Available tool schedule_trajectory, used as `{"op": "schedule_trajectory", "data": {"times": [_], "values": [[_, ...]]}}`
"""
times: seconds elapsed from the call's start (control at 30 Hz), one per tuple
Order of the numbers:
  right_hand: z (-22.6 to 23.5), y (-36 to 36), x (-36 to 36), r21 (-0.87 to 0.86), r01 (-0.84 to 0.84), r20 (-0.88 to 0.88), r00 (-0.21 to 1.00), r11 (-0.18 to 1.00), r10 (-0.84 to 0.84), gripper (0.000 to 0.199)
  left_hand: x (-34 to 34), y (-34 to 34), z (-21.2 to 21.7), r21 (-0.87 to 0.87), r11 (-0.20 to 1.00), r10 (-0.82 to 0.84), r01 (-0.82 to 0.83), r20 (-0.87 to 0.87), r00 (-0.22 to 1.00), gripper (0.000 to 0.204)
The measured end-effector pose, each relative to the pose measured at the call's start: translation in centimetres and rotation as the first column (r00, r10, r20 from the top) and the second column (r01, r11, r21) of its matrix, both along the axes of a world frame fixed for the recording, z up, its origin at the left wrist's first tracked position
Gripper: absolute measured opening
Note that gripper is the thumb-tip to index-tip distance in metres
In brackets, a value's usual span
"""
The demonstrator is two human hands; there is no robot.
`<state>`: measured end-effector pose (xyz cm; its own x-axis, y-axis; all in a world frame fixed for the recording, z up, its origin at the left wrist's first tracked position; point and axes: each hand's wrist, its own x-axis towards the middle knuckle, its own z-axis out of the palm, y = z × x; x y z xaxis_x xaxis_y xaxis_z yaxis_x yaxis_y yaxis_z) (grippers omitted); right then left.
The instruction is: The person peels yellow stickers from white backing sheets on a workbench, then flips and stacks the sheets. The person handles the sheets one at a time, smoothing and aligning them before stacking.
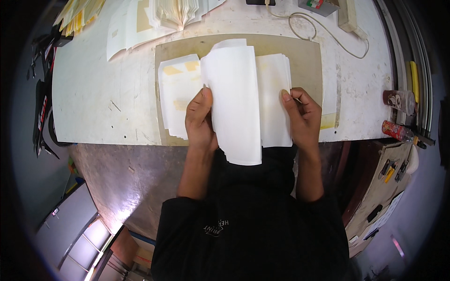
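Note:
A stack of white paper sheets point(274, 79) lies on a brown cardboard mat point(307, 51) on the white table point(93, 93). My left hand point(199, 119) pinches a raised bundle of sheets point(234, 98) that curls upward and toward me, thumb against its left edge. To the left of it lies a flatter pile of sheets with pale yellow patches point(178, 86), partly under that hand. My right hand point(302, 114) grips the right edge of the stack, thumb on top.
More paper piles and a fanned booklet point(176, 14) lie at the table's far edge. A beige cable point(323, 33) loops at the back right. Two small bottles point(398, 100) stand by the right edge. Dark tools hang at the left.

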<state>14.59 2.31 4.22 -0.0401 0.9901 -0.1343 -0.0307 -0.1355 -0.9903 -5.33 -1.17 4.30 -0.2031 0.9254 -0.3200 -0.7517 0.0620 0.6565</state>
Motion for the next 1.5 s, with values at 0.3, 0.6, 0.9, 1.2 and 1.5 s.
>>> {"op": "schedule_trajectory", "data": {"times": [0.3,0.6,0.9,1.2,1.5], "values": [[-0.7,0.3,0.5,-0.159,0.000,-0.105,0.994,0.987,-0.017,0.014,-2.0,-0.1,0.1,0.042,0.998,0.038,-0.040,0.039,0.999,0.044],[-0.1,-0.4,-0.8,0.209,0.020,0.064,0.997,0.978,-0.034,0.011,0.4,-0.1,0.2,-0.012,1.000,0.001,-0.002,-0.098,0.995,0.023],[0.2,-0.6,-0.8,0.235,0.003,0.059,0.998,0.972,-0.017,0.013,1.3,0.0,0.2,-0.022,0.999,-0.035,0.033,-0.135,0.990,0.020],[1.5,-0.6,-0.6,0.073,-0.117,-0.064,0.991,0.990,0.122,0.018,2.4,-0.2,0.1,0.025,0.993,-0.118,0.119,-0.042,0.992,0.019],[0.7,-0.6,0.1,0.056,-0.158,-0.144,0.976,0.986,0.164,0.016,2.8,-0.3,-0.1,0.067,0.988,-0.139,0.137,0.028,0.990,0.022]]}}
